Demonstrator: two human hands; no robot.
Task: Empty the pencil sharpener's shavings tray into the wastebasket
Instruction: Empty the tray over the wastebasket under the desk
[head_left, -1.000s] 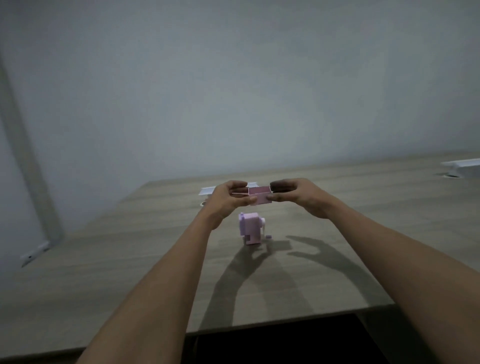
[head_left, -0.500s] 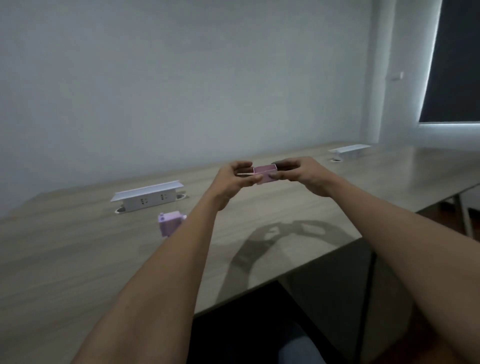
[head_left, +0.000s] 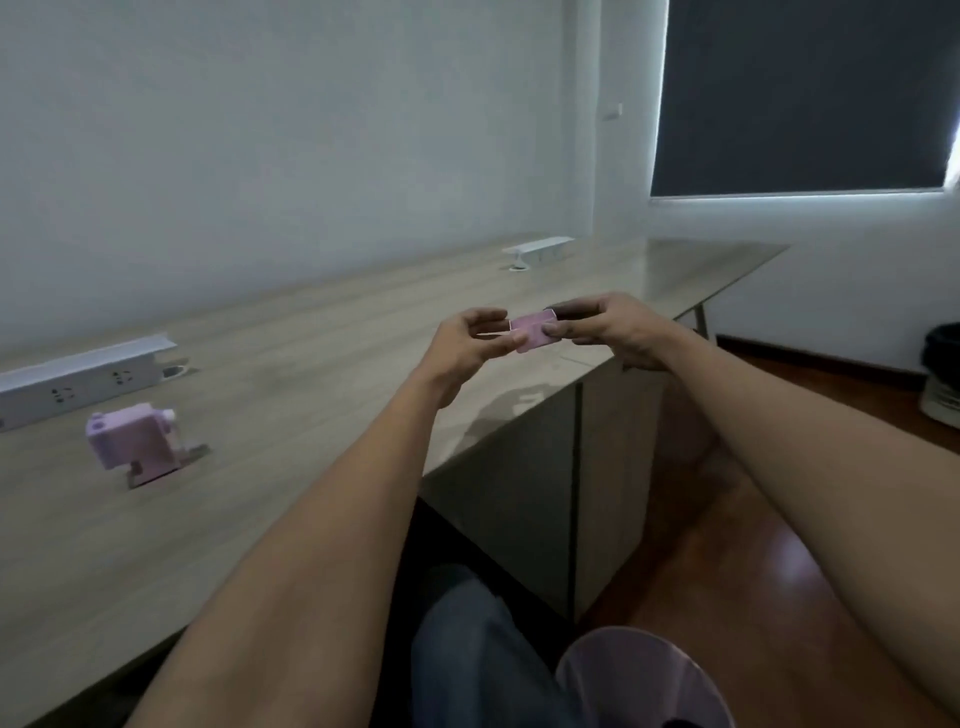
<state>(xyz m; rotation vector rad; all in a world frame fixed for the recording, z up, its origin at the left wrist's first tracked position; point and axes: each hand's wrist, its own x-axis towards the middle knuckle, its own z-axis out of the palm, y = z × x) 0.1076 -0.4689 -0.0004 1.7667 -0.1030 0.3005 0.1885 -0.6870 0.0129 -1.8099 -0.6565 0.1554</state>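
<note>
two bare hands hold a small pink shavings tray (head_left: 533, 333) between them, raised above the far edge of the counter (head_left: 291, 364). the left hand (head_left: 470, 343) pinches the tray's left end with thumb and fingertips; the right hand (head_left: 610, 327) grips its right end the same way. both forearms reach forward from the bottom of the view. the pink pencil sharpener (head_left: 132, 441) stands on the counter well to the left, apart from the hands, just in front of a white power strip (head_left: 83, 379). a second white strip (head_left: 537, 247) lies farther along the counter. a dark wastebasket (head_left: 943, 374) stands on the wooden floor at the far right edge, well apart from the tray.
</note>
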